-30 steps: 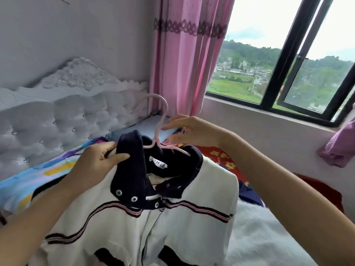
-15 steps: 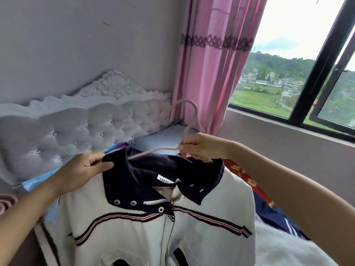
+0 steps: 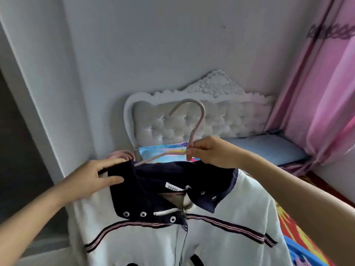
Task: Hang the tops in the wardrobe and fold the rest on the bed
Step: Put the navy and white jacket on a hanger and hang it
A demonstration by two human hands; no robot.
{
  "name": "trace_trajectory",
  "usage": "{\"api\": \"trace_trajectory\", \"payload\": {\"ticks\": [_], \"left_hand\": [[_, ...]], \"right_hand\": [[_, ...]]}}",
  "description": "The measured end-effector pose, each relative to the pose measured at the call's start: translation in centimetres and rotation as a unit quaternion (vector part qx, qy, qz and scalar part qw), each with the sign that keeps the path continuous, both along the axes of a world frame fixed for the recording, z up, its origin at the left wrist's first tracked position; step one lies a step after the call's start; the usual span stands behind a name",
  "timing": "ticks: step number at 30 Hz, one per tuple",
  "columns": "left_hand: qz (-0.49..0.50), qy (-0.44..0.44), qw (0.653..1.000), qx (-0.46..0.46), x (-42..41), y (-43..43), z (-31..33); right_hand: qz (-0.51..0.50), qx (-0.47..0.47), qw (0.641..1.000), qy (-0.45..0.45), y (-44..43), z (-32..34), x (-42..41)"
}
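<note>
Tufted grey headboard [image 3: 221,120], crystal-studded, carved crest. Held up before it: white knit top [image 3: 221,237], navy collar, striped chest band, metal snaps. A slim curved pink hanger [image 3: 197,127] is threaded into the collar. Left hand [image 3: 90,179] pinches the collar edge; right hand [image 3: 213,152] grips the hanger neck. Neck label [image 3: 172,186] reads "TORDY", the rest hidden.

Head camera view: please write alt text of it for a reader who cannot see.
A person's right hand pinches the neck of a pink hanger while the left hand grips the navy collar of a white jacket with striped bands, the hanger's arm going under that collar. Behind are a tufted grey headboard and a pink curtain.
</note>
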State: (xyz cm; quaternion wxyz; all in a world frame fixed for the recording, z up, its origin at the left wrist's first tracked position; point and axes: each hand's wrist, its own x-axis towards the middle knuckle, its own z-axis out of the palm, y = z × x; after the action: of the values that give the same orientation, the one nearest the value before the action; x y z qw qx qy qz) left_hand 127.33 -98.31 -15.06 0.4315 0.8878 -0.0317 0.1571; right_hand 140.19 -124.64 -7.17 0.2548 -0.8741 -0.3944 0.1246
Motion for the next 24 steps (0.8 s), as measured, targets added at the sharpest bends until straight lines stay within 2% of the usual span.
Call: {"api": "trace_trajectory", "payload": {"ticks": [7, 10, 15, 17, 21, 24], "left_hand": [[0.146, -0.075, 0.986, 0.006, -7.7, 7.2, 1.8], [0.163, -0.095, 0.982, 0.02, -10.1, 10.4, 2.1], [0.179, -0.083, 0.98, 0.01, -12.8, 17.0, 2.7], [0.2, -0.06, 0.977, 0.037, -13.1, 19.4, 2.3], [0.323, -0.081, 0.942, 0.047, -16.6, 27.7, 1.1], [0.368, -0.089, 0.925, 0.037, -19.5, 32.3, 0.2]], "right_hand": [[0.079, 0.027, 0.996, 0.014, 9.4, 1.7, -3.7], [0.09, 0.038, 0.995, 0.025, 12.7, 2.5, -5.6], [0.09, 0.069, 0.993, -0.008, 18.9, 4.1, -8.6], [0.071, 0.066, 0.995, -0.012, 20.9, 4.4, -9.3], [0.055, 0.055, 0.997, -0.002, 29.3, 4.0, -11.4], [0.037, 0.041, 0.998, -0.027, 34.6, 3.2, -12.5]]}}
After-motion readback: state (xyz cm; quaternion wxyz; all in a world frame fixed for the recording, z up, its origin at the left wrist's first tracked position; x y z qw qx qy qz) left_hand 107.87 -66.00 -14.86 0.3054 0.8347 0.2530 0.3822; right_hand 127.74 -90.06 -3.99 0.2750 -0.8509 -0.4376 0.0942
